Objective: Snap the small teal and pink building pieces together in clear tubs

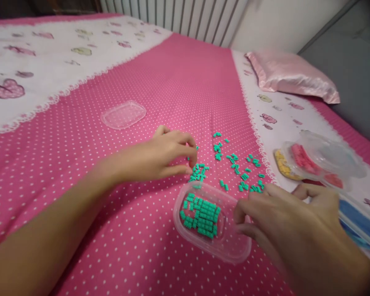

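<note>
A clear plastic container (231,246) rests on the bed with small green toy bricks (206,213) inside, many lined up in tight rows. Just beyond its far rim lies a heap of loose green bricks (199,172). My left hand (172,154) reaches down to this heap, its thumb and fingertips drawn together at the edge; whatever they grip is hidden. Over the container's right end, my right hand (290,222) has thumb and index finger pinched together. I cannot tell whether it grips the rim or a small piece. More green bricks (244,176) are scattered beyond the container.
A clear lid (123,115) lies flat at the left on the pink dotted bedspread (135,238). At the right are containers with yellow pieces (284,165), red pieces (304,158) and blue contents (359,220). Farther back sits a pink pillow (291,74).
</note>
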A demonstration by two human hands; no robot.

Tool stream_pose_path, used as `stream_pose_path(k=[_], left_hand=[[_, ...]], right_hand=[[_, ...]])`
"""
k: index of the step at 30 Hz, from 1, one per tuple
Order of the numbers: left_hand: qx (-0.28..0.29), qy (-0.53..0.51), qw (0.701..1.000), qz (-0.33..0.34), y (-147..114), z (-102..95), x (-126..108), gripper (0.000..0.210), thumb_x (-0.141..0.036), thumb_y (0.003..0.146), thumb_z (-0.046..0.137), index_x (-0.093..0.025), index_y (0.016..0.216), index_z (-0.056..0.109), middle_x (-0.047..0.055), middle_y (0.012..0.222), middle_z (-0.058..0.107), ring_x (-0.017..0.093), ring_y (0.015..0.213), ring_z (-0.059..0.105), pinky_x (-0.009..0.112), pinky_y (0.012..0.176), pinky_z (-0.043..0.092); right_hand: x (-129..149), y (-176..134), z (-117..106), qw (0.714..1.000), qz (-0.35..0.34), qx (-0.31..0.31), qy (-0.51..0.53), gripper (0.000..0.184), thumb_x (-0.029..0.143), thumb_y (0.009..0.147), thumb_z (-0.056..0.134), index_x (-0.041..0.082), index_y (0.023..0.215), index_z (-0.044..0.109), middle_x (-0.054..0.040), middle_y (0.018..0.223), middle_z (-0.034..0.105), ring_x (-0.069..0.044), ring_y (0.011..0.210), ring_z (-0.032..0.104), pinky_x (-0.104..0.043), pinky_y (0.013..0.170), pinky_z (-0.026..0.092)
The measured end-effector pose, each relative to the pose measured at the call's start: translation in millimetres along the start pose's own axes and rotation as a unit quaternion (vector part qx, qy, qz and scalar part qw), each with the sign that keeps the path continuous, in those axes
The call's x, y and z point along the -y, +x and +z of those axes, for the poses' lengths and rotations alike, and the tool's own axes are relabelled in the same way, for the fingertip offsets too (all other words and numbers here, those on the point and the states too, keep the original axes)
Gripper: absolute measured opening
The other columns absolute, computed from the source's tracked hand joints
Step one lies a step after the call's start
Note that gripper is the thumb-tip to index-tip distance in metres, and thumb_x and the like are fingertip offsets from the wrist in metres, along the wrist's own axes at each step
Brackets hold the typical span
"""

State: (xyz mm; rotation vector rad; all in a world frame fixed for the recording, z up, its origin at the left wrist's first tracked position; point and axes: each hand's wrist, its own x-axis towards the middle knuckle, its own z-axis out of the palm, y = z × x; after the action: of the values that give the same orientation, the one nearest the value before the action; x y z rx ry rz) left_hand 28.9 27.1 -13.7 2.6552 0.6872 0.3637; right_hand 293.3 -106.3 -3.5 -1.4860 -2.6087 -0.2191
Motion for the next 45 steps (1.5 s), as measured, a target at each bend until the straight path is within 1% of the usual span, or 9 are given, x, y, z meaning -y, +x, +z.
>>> stream_pose_path(k=[5,8,13,18,22,28,34,39,45], left_hand=[[0.022,0.082,0.996,0.016,7.2,27.4,0.4,0.007,-0.031,0.097,0.069,-0.024,0.098,0.071,0.003,0.115,0.066,0.023,0.108,0.055,0.038,0.091,0.026],[0.018,0.103,0.994,0.011,9.0,32.7,-2.2,0.011,-0.031,0.098,0.067,-0.023,0.091,0.071,0.003,0.107,0.065,0.022,0.104,0.055,0.038,0.088,0.025],[0.012,0.116,0.993,0.015,10.6,32.8,-4.6,0.017,-0.031,0.100,0.065,-0.023,0.086,0.070,0.002,0.102,0.064,0.021,0.101,0.055,0.039,0.088,0.025],[-0.003,0.106,0.993,0.048,12.4,33.3,-6.6,0.024,-0.032,0.103,0.058,-0.022,0.084,0.068,0.001,0.098,0.065,0.021,0.097,0.053,0.040,0.090,0.024],[-0.010,0.119,0.991,0.055,13.8,33.9,-6.5,0.024,-0.030,0.104,0.055,-0.021,0.087,0.068,0.002,0.099,0.065,0.021,0.096,0.053,0.040,0.089,0.024],[-0.013,0.144,0.988,0.056,14.3,36.1,-4.1,0.023,-0.034,0.102,0.059,-0.020,0.088,0.069,0.004,0.102,0.067,0.023,0.100,0.056,0.042,0.089,0.025],[-0.023,0.154,0.986,0.062,14.0,36.6,-3.4,0.018,-0.028,0.101,0.060,-0.020,0.090,0.072,0.004,0.106,0.068,0.022,0.100,0.056,0.041,0.086,0.025],[-0.020,0.156,0.986,0.060,14.1,36.4,-3.9,0.011,-0.024,0.097,0.065,-0.020,0.090,0.072,0.004,0.107,0.068,0.022,0.100,0.056,0.042,0.089,0.026],[-0.009,0.161,0.985,0.054,14.4,36.2,-4.7,0.014,-0.024,0.099,0.062,-0.020,0.090,0.072,0.006,0.110,0.069,0.022,0.100,0.055,0.043,0.092,0.026]], right_hand=[[-6.4,4.7,-3.8,0.999,0.000,-0.002,0.037,0.019,0.025,0.097,0.058,0.028,0.079,0.062,0.0064,0.067,0.069,-0.017,0.060,0.058,-0.039,0.073,0.030],[-4.9,7.9,-7.9,0.998,-0.004,-0.019,0.057,0.015,0.023,0.097,0.059,0.028,0.082,0.063,0.0068,0.069,0.070,-0.020,0.065,0.065,-0.042,0.076,0.031],[-10.8,4.5,-2.5,0.998,0.013,-0.068,0.010,0.007,0.027,0.095,0.061,0.022,0.097,0.065,-0.0038,0.086,0.075,-0.026,0.069,0.067,-0.041,0.067,0.038],[-6.3,14.4,-0.6,0.999,0.016,-0.030,0.006,0.034,0.026,0.074,0.085,0.022,0.103,0.068,-0.0092,0.104,0.073,-0.029,0.087,0.069,-0.039,0.068,0.047],[11.5,26.8,2.6,0.999,0.033,-0.020,-0.009,0.041,0.020,0.072,0.084,0.026,0.110,0.070,-0.0112,0.131,0.068,-0.035,0.115,0.063,-0.043,0.084,0.050],[28.3,30.6,16.8,0.992,0.073,-0.051,-0.086,0.029,0.017,0.085,0.072,0.027,0.113,0.070,-0.0073,0.127,0.073,-0.030,0.113,0.065,-0.044,0.090,0.047],[29.1,32.0,23.6,0.990,0.071,-0.033,-0.117,0.052,0.020,0.086,0.073,0.027,0.137,0.063,-0.0081,0.128,0.072,-0.030,0.108,0.066,-0.044,0.090,0.045],[29.9,32.8,27.2,0.988,0.068,-0.010,-0.141,0.053,0.018,0.085,0.072,0.026,0.137,0.063,-0.0072,0.124,0.074,-0.029,0.101,0.068,-0.044,0.088,0.043],[26.3,31.7,26.0,0.989,0.061,-0.026,-0.134,0.055,0.014,0.087,0.068,0.025,0.140,0.061,-0.0082,0.119,0.075,-0.030,0.102,0.067,-0.050,0.095,0.041]])
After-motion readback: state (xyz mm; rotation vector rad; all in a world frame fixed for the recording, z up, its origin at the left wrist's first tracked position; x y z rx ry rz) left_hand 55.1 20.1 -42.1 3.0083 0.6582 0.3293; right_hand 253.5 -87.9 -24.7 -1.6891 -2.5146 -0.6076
